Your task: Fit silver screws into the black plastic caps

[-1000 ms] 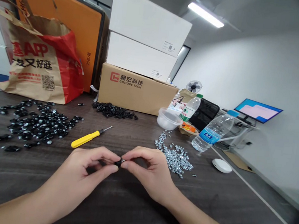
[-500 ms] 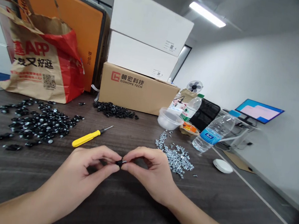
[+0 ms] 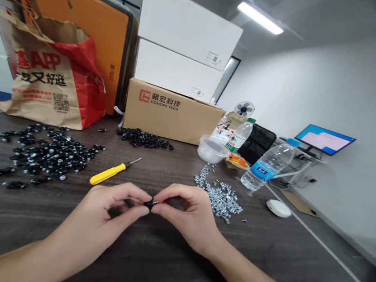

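Observation:
My left hand [image 3: 105, 215] and my right hand [image 3: 188, 215] meet over the dark wooden table [image 3: 148, 254], fingers pinched together. Between the fingertips sits a small black part [image 3: 149, 204] with a silvery bit at its right end; both hands grip it. A yellow-handled screwdriver [image 3: 111, 173] lies just beyond my left hand. To the right of my right hand lies a heap of small silver screws [image 3: 220, 197]. A spread of black parts [image 3: 45, 154] covers the table at the left.
A second pile of black parts [image 3: 144, 139] lies before a brown cardboard box [image 3: 172, 112] with two white boxes on top. A paper bag [image 3: 50, 78] stands at the left. A clear plastic bowl [image 3: 212, 149], two water bottles [image 3: 268, 166] and a white round object [image 3: 278, 208] are at the right.

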A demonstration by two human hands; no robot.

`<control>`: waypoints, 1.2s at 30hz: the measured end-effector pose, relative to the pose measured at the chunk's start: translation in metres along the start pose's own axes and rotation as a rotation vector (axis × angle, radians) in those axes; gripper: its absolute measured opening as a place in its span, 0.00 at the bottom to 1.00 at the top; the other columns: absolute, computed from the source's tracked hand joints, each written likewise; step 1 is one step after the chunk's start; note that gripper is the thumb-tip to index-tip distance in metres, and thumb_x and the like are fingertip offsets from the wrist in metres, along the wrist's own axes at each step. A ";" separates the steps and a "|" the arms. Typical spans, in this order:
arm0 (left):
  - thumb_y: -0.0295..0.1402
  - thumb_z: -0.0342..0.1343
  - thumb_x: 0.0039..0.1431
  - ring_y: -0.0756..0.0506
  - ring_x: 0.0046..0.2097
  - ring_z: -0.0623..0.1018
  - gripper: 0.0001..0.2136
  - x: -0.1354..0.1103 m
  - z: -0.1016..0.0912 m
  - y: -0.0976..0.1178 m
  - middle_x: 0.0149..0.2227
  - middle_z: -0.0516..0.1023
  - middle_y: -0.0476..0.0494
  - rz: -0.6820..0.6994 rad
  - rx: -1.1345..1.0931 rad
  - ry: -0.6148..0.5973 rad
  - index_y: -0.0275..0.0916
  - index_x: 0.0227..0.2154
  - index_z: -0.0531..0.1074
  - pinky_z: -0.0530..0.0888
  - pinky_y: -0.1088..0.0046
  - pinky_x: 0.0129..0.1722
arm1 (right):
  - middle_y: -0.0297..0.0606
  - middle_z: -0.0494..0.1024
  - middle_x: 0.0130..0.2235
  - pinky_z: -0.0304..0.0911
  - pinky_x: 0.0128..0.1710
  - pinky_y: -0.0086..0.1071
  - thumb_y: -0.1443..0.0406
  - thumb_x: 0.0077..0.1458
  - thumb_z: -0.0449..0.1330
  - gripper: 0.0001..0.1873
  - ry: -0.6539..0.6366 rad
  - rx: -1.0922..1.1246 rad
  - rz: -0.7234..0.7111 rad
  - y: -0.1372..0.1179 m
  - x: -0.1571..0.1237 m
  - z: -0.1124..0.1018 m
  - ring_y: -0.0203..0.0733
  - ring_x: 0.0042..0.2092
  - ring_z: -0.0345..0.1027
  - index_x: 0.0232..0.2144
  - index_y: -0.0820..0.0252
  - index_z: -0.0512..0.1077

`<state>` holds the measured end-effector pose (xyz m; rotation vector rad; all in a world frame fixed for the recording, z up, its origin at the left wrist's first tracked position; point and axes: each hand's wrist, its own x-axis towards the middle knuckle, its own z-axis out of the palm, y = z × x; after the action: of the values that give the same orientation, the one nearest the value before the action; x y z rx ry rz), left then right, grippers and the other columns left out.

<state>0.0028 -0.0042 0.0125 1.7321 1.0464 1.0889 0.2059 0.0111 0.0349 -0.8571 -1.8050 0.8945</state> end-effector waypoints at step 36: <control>0.35 0.62 0.60 0.45 0.32 0.84 0.05 -0.005 0.000 0.007 0.34 0.87 0.52 0.050 -0.054 0.051 0.48 0.35 0.83 0.79 0.75 0.32 | 0.34 0.86 0.33 0.72 0.33 0.28 0.69 0.51 0.72 0.05 0.011 -0.096 -0.115 -0.002 -0.002 -0.002 0.40 0.32 0.80 0.32 0.53 0.84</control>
<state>0.0026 -0.0112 0.0179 1.7029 1.0004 1.1882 0.2082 0.0088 0.0359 -0.8075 -1.8801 0.7333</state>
